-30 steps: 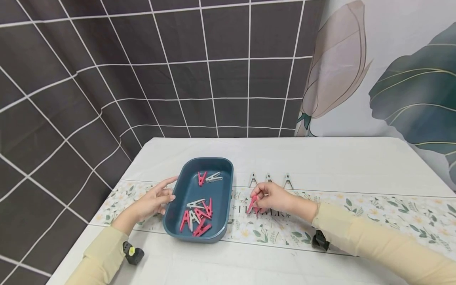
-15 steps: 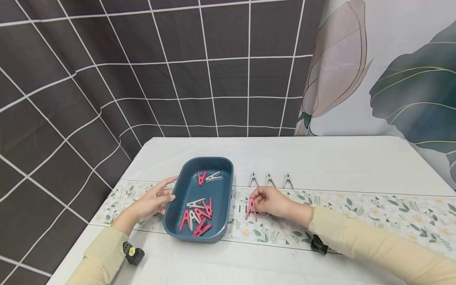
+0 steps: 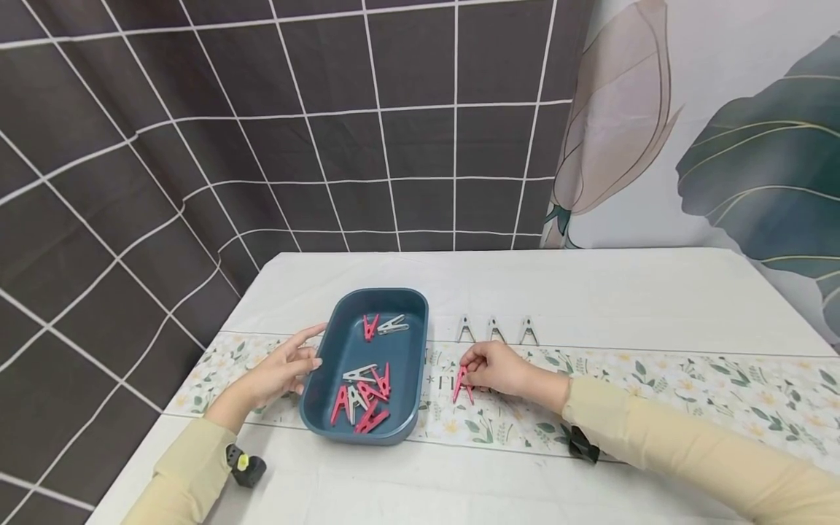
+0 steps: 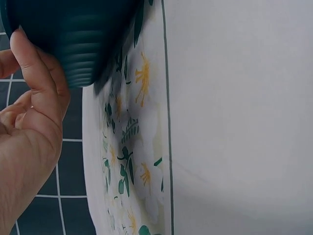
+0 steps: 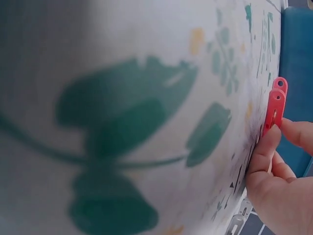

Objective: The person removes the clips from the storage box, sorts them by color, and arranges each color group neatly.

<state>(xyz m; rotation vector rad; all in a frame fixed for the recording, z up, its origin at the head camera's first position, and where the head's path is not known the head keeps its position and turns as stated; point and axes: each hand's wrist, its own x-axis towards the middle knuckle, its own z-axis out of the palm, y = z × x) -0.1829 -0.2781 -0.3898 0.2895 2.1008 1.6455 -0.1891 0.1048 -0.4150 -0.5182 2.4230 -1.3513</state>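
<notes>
My right hand (image 3: pixel 500 367) pinches a red clothespin (image 3: pixel 461 385) between thumb and fingertips, over the flowered strip right of the bin. In the right wrist view, the rounded ends of this clothespin (image 5: pixel 277 102) point away from the fingertips, close to the cloth. Relaxed fingers of my left hand (image 3: pixel 284 373) lie against the left side of a blue plastic bin (image 3: pixel 424 350), thumb tip at its rim. Inside lie several red clothespins (image 3: pixel 340 403) and grey clothespins (image 3: pixel 359 372). Behind my right hand, three grey clothespins (image 3: pixel 464 329) form a row.
A white tablecloth (image 3: pixel 630 292) with a flowered strip (image 3: pixel 656 383) covers the table. Dark tiled-pattern fabric (image 3: pixel 420 146) hangs behind and to the left. A leaf-print curtain (image 3: pixel 761 160) hangs at the back right. Black wrist cameras (image 3: pixel 246 468) are strapped below both sleeves.
My right hand has shifted slightly down and left with the red clothespin, whose two legs now spread toward me on the cloth. The left hand and the bin have stayed put.
</notes>
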